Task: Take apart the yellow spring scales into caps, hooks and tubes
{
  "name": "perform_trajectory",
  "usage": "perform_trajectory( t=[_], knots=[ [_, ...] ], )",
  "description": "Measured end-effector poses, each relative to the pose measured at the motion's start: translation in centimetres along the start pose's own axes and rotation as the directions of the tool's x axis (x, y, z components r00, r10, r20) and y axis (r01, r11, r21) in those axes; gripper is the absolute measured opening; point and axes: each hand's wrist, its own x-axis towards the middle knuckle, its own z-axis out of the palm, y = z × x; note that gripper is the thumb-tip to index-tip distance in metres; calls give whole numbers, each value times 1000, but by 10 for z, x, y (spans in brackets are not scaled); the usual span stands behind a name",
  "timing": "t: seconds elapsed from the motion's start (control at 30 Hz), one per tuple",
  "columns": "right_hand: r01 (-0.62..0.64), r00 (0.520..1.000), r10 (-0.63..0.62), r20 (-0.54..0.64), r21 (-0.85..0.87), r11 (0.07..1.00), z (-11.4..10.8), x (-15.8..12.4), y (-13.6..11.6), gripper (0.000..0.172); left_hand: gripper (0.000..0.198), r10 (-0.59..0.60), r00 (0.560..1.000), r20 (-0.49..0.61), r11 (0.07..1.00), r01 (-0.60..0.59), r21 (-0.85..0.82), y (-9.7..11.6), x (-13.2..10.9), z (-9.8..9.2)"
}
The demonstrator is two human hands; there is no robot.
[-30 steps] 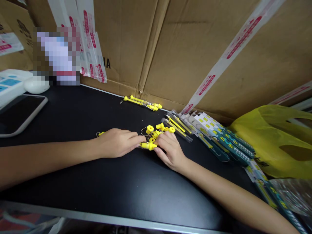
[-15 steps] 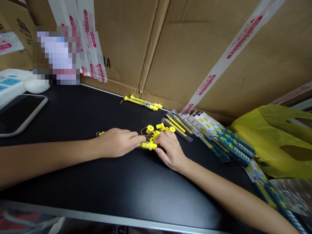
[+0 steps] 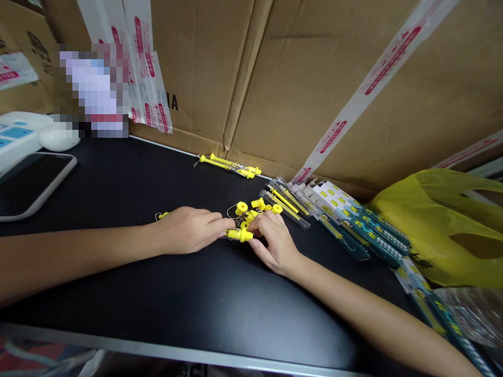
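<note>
My left hand point(image 3: 192, 230) is closed round a spring scale point(image 3: 239, 234) with a clear tube, its yellow end cap pointing right. A yellow end with a metal hook shows past the wrist side of that hand. At the capped end, my right hand point(image 3: 275, 242) has thumb and fingers closed at the cap's tip. Just behind the fingers lies a small pile of yellow caps point(image 3: 241, 208) with wire hooks, partly hidden by my right hand.
Two finished-looking spring scales point(image 3: 226, 165) lie by the cardboard box point(image 3: 204, 63). To the right are clear tubes with yellow rods point(image 3: 288, 201), several printed packs point(image 3: 353, 225) and a yellow plastic bag point(image 3: 440, 225). A phone point(image 3: 35, 183) and power strip point(image 3: 18, 133) sit left.
Almost nothing differs; both hands keep their place on the spring scale. The view has shifted very slightly.
</note>
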Motion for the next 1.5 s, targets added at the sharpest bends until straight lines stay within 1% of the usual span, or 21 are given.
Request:
perform_trajectory(
  t=[0.07, 0.13, 0.33, 0.57, 0.7, 0.83, 0.97, 1.0, 1.1, 1.2, 1.37, 1.43, 1.5],
  knots=[
    [-2, 1000, 2, 26, -35, 999, 0, 0, 1, 21, 25, -2, 1000, -2, 1000, 2, -2, 0, 0, 0],
    [8, 999, -6, 35, -53, 999, 0, 0, 1, 22, 25, -6, 1000, -6, 1000, 6, -1, 0, 0, 0],
    [41, 999, -41, -3, 4, 999, 0, -2, -1, 7, 25, -9, 1000, 10, 1000, 9, -6, 0, -1, 1],
    [56, 997, -54, -56, 41, 998, 2, -1, -1, 13, 25, -5, 1000, -1, 1000, 5, 0, 0, 0, 1],
    [18, 1000, -18, -14, 24, 1000, 0, -1, 0, 9, 25, -2, 1000, 2, 1000, 2, 9, 0, 0, 1],
    [24, 999, -23, 26, -34, 999, -1, 0, -1, 17, 25, -12, 1000, 4, 1000, 12, 5, 0, 0, 1],
    [41, 999, -41, -12, -3, 999, -1, 0, -2, 6, 25, -6, 1000, -1, 1000, 6, 10, 0, -1, 1],
    [46, 999, -46, -25, 7, 999, 0, 0, -2, 6, 24, -5, 1000, -2, 1000, 5, 11, 0, -1, 1],
    [58, 997, -56, -59, 29, 998, 1, -1, -2, 11, 24, -4, 1000, -2, 1000, 4, 10, 0, -1, 1],
    [64, 996, -61, -67, 42, 997, 1, -1, -1, 15, 24, -2, 1000, -6, 1000, 2, 12, 0, -1, 1],
    [9, 1000, -9, -17, 15, 1000, 0, -1, 0, 10, 24, 4, 1000, -7, 1000, -4, 16, 0, 0, 2],
    [8, 1000, -7, 6, -17, 1000, 0, 0, -1, 12, 24, -1, 1000, -5, 1000, 1, 18, 0, 0, 1],
    [18, 1000, -18, 7, -28, 999, -1, 0, -2, 10, 23, -8, 1000, -4, 1000, 8, 20, 0, 0, 1]
  ],
)
